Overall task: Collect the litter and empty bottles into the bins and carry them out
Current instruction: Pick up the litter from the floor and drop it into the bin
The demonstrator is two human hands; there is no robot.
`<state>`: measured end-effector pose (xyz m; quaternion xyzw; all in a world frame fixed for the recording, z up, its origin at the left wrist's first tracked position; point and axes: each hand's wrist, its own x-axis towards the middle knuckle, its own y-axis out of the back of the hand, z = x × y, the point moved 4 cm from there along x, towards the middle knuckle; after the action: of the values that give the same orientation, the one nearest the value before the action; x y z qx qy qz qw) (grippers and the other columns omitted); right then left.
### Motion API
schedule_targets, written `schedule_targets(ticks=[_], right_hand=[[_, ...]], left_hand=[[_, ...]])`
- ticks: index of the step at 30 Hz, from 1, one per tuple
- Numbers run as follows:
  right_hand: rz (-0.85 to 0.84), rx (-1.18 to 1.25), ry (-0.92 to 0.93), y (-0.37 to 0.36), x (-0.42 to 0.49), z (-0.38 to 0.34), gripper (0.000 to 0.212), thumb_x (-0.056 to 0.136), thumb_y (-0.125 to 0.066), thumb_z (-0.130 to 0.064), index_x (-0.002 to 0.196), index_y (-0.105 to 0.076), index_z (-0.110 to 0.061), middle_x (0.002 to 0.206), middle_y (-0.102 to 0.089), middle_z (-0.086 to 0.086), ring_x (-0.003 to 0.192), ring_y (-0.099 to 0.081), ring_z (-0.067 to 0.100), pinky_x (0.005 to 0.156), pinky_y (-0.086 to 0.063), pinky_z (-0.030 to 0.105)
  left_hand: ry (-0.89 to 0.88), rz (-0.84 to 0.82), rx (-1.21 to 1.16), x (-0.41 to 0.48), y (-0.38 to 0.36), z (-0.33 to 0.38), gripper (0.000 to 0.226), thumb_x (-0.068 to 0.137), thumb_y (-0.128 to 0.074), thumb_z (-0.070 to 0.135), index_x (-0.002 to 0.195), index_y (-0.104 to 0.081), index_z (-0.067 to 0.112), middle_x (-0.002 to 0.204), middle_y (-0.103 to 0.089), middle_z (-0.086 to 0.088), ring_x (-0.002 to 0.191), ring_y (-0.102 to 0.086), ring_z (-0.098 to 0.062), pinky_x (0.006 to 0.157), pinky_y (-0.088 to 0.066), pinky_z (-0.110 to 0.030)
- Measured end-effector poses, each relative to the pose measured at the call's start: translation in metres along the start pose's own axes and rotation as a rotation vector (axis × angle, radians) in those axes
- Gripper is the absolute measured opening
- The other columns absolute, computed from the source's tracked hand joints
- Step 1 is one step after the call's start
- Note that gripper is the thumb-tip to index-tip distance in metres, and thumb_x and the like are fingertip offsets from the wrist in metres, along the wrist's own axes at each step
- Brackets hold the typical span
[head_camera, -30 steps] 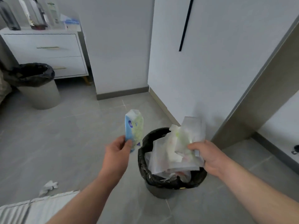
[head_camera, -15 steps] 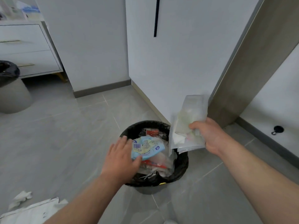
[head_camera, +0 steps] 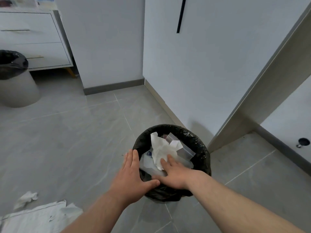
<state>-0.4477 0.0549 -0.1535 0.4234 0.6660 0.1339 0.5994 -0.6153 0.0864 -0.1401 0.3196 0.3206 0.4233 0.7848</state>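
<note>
The right hand point(head_camera: 175, 174), fingers straight, presses on the white paper litter point(head_camera: 162, 148) inside the black-lined bin point(head_camera: 201, 148). The left hand point(head_camera: 133, 175) lies flat on the bin's near rim, holding nothing.

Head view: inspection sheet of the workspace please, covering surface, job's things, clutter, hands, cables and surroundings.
Surface: grey tiled floor.
Job's things: near bin with black liner, full of crumpled paper and clear plastic; second lined bin far left.
Clutter: crumpled tissue and white sheet on the floor, lower left.
Hands: left hand open, on the near bin's left rim; right hand open, fingers pressing the paper.
Cables: nothing seen.
Surroundings: white drawer unit, white walls, door frame, door stop.
</note>
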Motion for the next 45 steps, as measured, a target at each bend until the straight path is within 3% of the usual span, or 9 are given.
schedule_targets(ticks=[6, 11, 14, 17, 21, 29, 35, 40, 45], right_hand=[[-0.071, -0.046, -0.103, -0.008, 0.01, -0.003, 0.094, 0.082, -0.037, -0.077, 0.154, -0.001, -0.028, 0.162, 0.016, 0.003, 0.149, 0.002, 0.029, 0.119, -0.009, 0.046], [0.001, -0.011, -0.013, 0.044, -0.017, -0.039, 0.122, 0.05, -0.048, -0.095, 0.148, -0.03, -0.025, 0.157, -0.026, 0.001, 0.142, -0.028, 0.022, 0.115, -0.027, 0.04], [0.207, 0.128, 0.085, 0.084, -0.05, -0.085, 0.089, 0.074, -0.055, -0.076, 0.143, -0.042, -0.022, 0.152, -0.038, 0.0, 0.137, -0.036, 0.018, 0.109, -0.028, 0.033], [0.461, 0.339, 0.28, 0.097, -0.076, -0.148, 0.051, 0.087, -0.06, -0.051, 0.126, -0.06, -0.018, 0.124, -0.062, 0.001, 0.111, -0.055, 0.016, 0.092, -0.038, 0.03], [0.467, 0.183, 0.421, 0.042, -0.056, -0.227, 0.034, 0.087, -0.063, -0.033, 0.117, -0.064, -0.017, 0.109, -0.066, -0.003, 0.101, -0.061, 0.015, 0.089, -0.046, 0.029], [0.014, -0.149, 0.286, -0.128, 0.058, -0.265, 0.058, 0.086, -0.058, -0.036, 0.14, -0.043, -0.019, 0.142, -0.047, 0.01, 0.125, -0.051, 0.026, 0.099, -0.044, 0.031], [-0.117, -0.435, 0.397, -0.214, 0.1, -0.261, 0.114, 0.071, -0.074, -0.048, 0.15, 0.007, -0.036, 0.16, 0.021, 0.008, 0.147, -0.006, 0.038, 0.109, -0.037, 0.049], [-0.088, -0.745, 0.57, -0.24, 0.114, -0.267, 0.121, 0.072, -0.077, -0.047, 0.15, 0.014, -0.031, 0.156, 0.03, 0.014, 0.146, 0.013, 0.041, 0.112, -0.025, 0.055], [-0.098, -0.738, 0.574, -0.243, 0.118, -0.263, 0.115, 0.072, -0.078, -0.045, 0.15, 0.004, -0.03, 0.16, 0.013, 0.019, 0.146, 0.004, 0.042, 0.112, -0.02, 0.057]], left_hand=[[0.008, -0.02, -0.023, -0.001, 0.001, -0.003, 0.125, 0.069, -0.063, 0.068, 0.148, 0.019, 0.018, 0.157, 0.023, 0.005, 0.136, 0.026, -0.002, 0.12, -0.002, -0.031], [0.024, -0.059, 0.004, -0.021, 0.02, -0.013, 0.112, 0.074, -0.048, 0.076, 0.15, 0.015, 0.022, 0.159, 0.021, -0.002, 0.145, 0.021, -0.015, 0.118, 0.002, -0.035], [0.061, -0.02, -0.062, -0.06, 0.046, -0.038, 0.115, 0.06, -0.017, 0.088, 0.152, -0.001, 0.021, 0.161, 0.007, -0.002, 0.148, 0.009, -0.015, 0.117, 0.001, -0.03], [0.125, 0.054, -0.112, -0.104, 0.062, -0.1, 0.069, 0.091, -0.042, 0.057, 0.146, -0.031, 0.017, 0.158, -0.018, -0.002, 0.146, -0.015, -0.016, 0.115, -0.011, -0.024], [0.324, 0.08, -0.118, -0.153, 0.069, -0.211, 0.041, 0.094, -0.049, 0.037, 0.128, -0.053, 0.014, 0.136, -0.048, -0.001, 0.127, -0.045, -0.017, 0.101, -0.029, -0.021], [0.638, 0.07, -0.062, -0.157, 0.083, -0.383, 0.068, 0.091, -0.054, 0.034, 0.147, -0.024, 0.011, 0.153, -0.029, -0.012, 0.138, -0.033, -0.028, 0.111, -0.031, -0.039], [0.522, -0.021, 0.072, -0.081, 0.088, -0.421, 0.089, 0.086, -0.062, 0.032, 0.152, -0.003, 0.028, 0.161, 0.006, -0.009, 0.145, -0.019, -0.034, 0.113, -0.026, -0.042], [0.425, -0.186, 0.277, -0.031, 0.079, -0.43, 0.088, 0.086, -0.057, 0.024, 0.151, 0.001, 0.035, 0.159, 0.02, -0.007, 0.139, -0.029, -0.039, 0.11, -0.034, -0.044], [0.402, -0.253, 0.34, -0.021, 0.065, -0.437, 0.054, 0.091, -0.049, 0.018, 0.142, -0.036, 0.028, 0.154, -0.022, -0.01, 0.13, -0.037, -0.038, 0.108, -0.035, -0.044]])
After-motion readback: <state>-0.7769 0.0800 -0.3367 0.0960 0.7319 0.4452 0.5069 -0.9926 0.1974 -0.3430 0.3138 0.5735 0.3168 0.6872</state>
